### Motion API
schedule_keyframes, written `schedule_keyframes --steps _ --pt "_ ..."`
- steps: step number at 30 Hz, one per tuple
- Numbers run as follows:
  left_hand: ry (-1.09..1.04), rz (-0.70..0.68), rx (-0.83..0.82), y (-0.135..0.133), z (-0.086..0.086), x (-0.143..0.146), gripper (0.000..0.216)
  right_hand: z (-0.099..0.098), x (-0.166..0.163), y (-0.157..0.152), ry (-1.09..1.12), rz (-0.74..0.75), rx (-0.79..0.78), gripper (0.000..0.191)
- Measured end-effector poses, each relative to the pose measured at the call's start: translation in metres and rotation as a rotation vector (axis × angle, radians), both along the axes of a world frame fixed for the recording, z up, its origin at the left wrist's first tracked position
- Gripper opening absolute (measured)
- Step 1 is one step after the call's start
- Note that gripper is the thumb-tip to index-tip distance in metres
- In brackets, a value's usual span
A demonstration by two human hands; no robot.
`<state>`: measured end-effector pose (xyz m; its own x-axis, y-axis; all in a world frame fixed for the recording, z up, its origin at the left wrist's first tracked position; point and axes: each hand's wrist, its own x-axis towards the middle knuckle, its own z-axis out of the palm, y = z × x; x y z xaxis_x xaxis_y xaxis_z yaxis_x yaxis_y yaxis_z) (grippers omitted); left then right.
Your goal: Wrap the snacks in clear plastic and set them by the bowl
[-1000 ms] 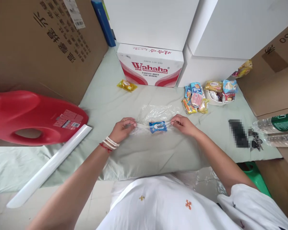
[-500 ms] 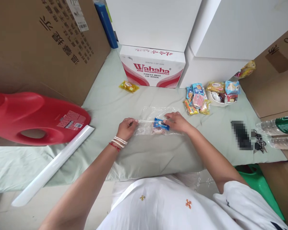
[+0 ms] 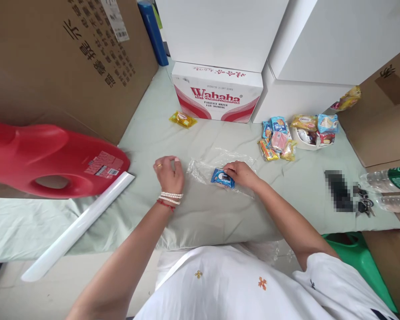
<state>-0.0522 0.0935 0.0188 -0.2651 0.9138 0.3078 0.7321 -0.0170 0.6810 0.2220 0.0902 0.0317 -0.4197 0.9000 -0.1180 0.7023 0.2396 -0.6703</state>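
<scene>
A small blue snack packet [image 3: 219, 177] lies on a clear plastic bag [image 3: 200, 171], which is crumpled flat on the cloth. My right hand [image 3: 242, 174] is closed at the packet's right end, pinching it between thumb and fingers. The bag spreads out behind and under that hand. Left of the bag, my left hand [image 3: 169, 174] hovers with loosely bent fingers, thumb apart and nothing in it. Bead bracelets circle its wrist.
A yellow snack packet [image 3: 182, 119] lies before the Wahaha box [image 3: 216, 98]. Further right are a pile of snack packets [image 3: 278, 141] and a white bowl [image 3: 306, 144] of snacks. A red jug [image 3: 70, 138] and white strip [image 3: 83, 224] lie left; keys [image 3: 364, 205] and bottles [image 3: 391, 178] right.
My left hand has let go of the bag's left edge and drawn back left. My right hand has shifted slightly onto the blue packet, which now sits lower and more fully in view.
</scene>
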Motion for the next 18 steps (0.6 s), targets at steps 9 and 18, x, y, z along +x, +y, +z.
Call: schedule_keyframes --steps 9,18 --pt "0.334 -0.689 0.05 -0.06 0.008 0.076 0.031 -0.001 0.012 -0.011 0.111 -0.026 -0.073 0.029" --pt "0.361 -0.706 0.031 -0.055 -0.002 0.084 0.028 -0.006 0.031 0.027 -0.44 -0.437 0.152 0.056"
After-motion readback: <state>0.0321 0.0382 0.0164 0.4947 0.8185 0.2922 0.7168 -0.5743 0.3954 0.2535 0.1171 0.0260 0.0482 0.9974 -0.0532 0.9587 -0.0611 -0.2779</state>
